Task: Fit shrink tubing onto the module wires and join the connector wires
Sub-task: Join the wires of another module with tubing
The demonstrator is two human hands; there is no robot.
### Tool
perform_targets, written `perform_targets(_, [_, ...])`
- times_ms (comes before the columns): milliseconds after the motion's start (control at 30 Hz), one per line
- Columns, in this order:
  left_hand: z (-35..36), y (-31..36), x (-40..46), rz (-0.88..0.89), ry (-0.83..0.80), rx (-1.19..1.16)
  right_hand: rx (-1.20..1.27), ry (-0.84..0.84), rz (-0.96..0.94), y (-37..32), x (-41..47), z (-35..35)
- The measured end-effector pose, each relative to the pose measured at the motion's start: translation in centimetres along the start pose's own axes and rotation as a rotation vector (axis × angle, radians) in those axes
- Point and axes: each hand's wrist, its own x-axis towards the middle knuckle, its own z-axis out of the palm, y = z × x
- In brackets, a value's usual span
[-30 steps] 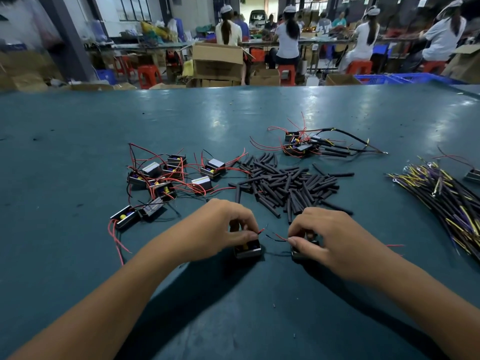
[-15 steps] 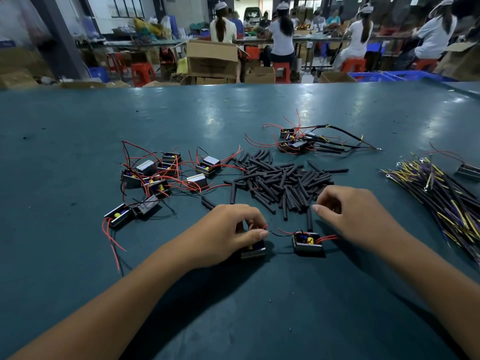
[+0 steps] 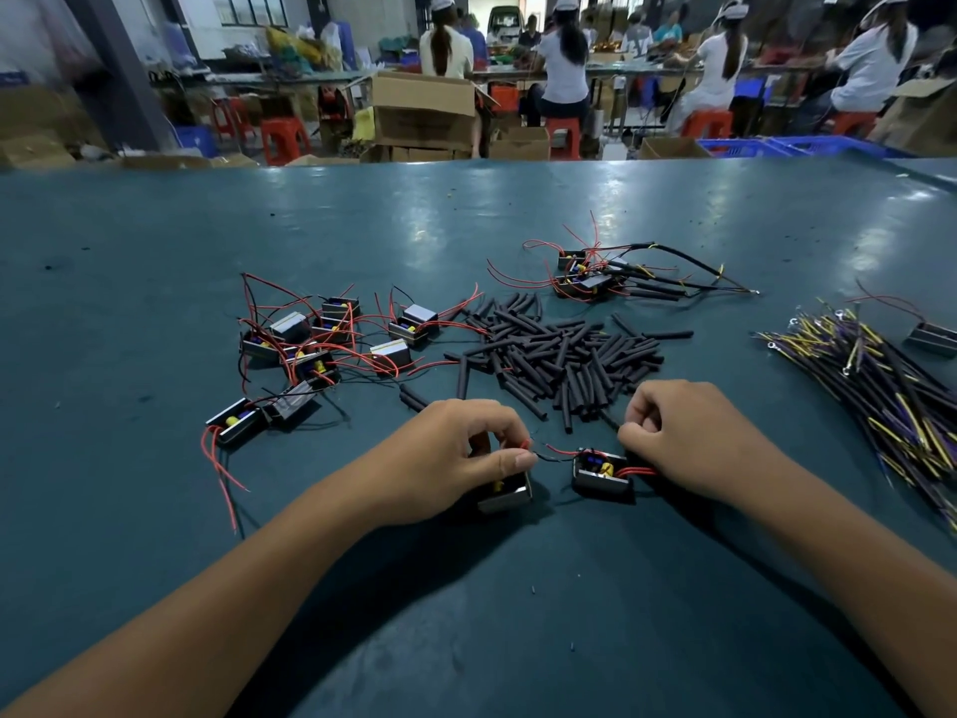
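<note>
From the head view, your left hand [image 3: 455, 458] pinches the red and black wires of the module [image 3: 505, 492] under it on the desk [image 3: 155, 251], while your right hand [image 3: 683, 437] is curled at the near edge of the shrink tubing pile [image 3: 564, 360]; I cannot tell if it grips a piece. A second module [image 3: 603, 471] lies between your hands. Keep the wire ends pinched straight and together, so that one sleeve slides over them without snagging.

No legible text or labels.
</note>
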Motion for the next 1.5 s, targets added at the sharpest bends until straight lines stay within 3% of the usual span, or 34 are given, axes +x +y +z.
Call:
perform_targets(267, [-0.5,0.0,-0.1,-0.035,-0.044,-0.08,0.074,0.101,-0.054,0.6,0.0,-0.6])
perform_targets(367, [-0.3,-0.1,0.0,-0.036,-0.045,-0.066,-0.007,0.059,-0.116,0.6,-0.2,-0.8])
perform_targets(433, [-0.2,-0.3,0.0,-0.038,-0.043,-0.063,-0.021,0.162,-0.239,0.1,-0.7,-1.2])
perform_targets(500, [-0.2,-0.4,0.0,-0.035,-0.048,-0.057,0.135,0.246,-0.43,-1.4,-1.9,-1.5])
perform_targets(567, [0.0,-0.2,0.0,-0.02,-0.049,-0.063,0.147,0.193,-0.564,-3.1,-3.4,-1.1])
perform_targets(667, [0.0,0.0,0.1,-0.022,-0.039,-0.071,-0.048,0.142,-0.672,-4.2,-4.2,0.5])
perform_targets(967, [-0.1,0.2,0.0,-0.031,-0.04,-0.09,0.003,0.105,-0.718,-3.8,-3.8,1.1])
perform_targets(1233, [0.7,0.6,-0.2,0.042,0.165,0.041,0.052,0.085,-0.677,-3.5,-3.8,0.6])
perform_targets(1500, [0.9,0.5,0.1,0.021,0.012,-0.206,0.147,0.06,-0.633,-3.5,-3.8,0.6])
